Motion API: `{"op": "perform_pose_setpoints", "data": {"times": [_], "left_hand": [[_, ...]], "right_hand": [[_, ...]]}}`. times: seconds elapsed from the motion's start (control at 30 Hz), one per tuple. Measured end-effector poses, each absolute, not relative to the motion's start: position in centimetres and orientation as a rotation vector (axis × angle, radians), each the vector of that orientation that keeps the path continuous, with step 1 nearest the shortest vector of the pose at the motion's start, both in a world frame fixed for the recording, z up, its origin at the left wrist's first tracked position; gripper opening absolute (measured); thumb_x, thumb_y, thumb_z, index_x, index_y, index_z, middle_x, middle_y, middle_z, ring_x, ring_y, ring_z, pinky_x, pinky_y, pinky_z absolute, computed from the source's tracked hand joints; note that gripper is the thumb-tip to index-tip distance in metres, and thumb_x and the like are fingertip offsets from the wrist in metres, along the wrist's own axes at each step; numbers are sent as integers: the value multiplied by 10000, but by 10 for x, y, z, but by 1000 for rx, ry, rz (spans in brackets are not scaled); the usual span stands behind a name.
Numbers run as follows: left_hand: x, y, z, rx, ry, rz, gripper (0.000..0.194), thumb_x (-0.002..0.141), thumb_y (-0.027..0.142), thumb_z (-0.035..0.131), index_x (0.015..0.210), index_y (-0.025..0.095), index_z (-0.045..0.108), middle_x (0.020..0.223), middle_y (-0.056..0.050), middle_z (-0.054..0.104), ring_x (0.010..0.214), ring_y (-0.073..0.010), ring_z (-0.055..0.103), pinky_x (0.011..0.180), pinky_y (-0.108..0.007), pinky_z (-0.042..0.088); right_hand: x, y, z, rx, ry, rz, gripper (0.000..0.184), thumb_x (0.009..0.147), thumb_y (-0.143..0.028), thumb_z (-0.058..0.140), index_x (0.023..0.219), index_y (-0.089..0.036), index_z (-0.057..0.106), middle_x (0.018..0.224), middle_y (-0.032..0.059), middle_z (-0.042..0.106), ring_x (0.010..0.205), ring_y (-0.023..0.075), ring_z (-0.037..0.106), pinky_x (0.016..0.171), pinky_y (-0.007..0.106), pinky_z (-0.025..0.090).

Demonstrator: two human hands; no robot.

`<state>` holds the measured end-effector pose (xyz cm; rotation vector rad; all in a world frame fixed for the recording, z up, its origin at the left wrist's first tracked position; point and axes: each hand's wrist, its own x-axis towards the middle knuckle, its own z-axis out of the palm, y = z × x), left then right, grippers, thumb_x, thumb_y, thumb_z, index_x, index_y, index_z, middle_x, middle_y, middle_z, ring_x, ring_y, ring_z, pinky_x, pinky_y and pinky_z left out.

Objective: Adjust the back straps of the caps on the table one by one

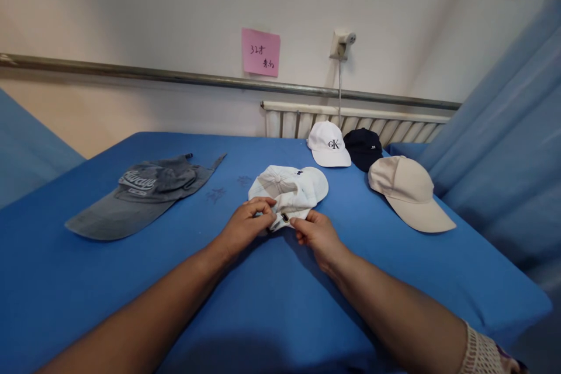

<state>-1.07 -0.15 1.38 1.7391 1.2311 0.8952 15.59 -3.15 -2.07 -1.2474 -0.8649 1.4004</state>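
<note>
A pale grey-white baseball cap (291,184) lies on the blue-covered bed (263,315), its brim pointing away to the right and its back strap toward me. My left hand (249,222) pinches the left part of the strap between thumb and fingers. On the other side of a small dark metal buckle (286,218), my right hand (319,236) grips the strap's right part. Whether the strap's end is through the buckle is too small to tell. A washed grey cap (144,196) with white lettering rests to the left, its back strap undone.
At the back right are a white cap (328,143) with black letters and a dark navy cap (363,148). Nearer stands a beige cap (407,190). A radiator (302,120) and metal rail (175,73) run behind; a blue curtain (504,117) hangs at right.
</note>
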Motion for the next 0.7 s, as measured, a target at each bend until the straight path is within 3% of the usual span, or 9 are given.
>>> {"op": "perform_pose_setpoints", "data": {"times": [0.17,0.33,0.7], "left_hand": [[-5,1,10,1750,1310,892,165,615,281,570,482,189,538,1043,-106,668,974,-275,627,784,-362,497],[-3,2,8,1705,1303,902,227,625,327,596,470,193,500,1015,-115,670,1018,-282,618,710,-321,502],[0,5,0,1729,1300,911,219,612,280,620,469,187,482,936,-71,664,919,-240,624,659,-292,497]], "right_hand": [[153,-33,-18,-1258,-921,1358,255,603,-342,706,754,-143,655,557,-32,563,474,88,434,487,244,326],[151,-33,-17,-1264,-940,1336,230,600,-338,701,717,-148,642,516,-49,535,459,89,424,474,240,319],[148,-33,-19,-1214,-983,1283,255,578,-349,706,737,-156,655,567,-33,579,519,100,423,533,254,331]]}}
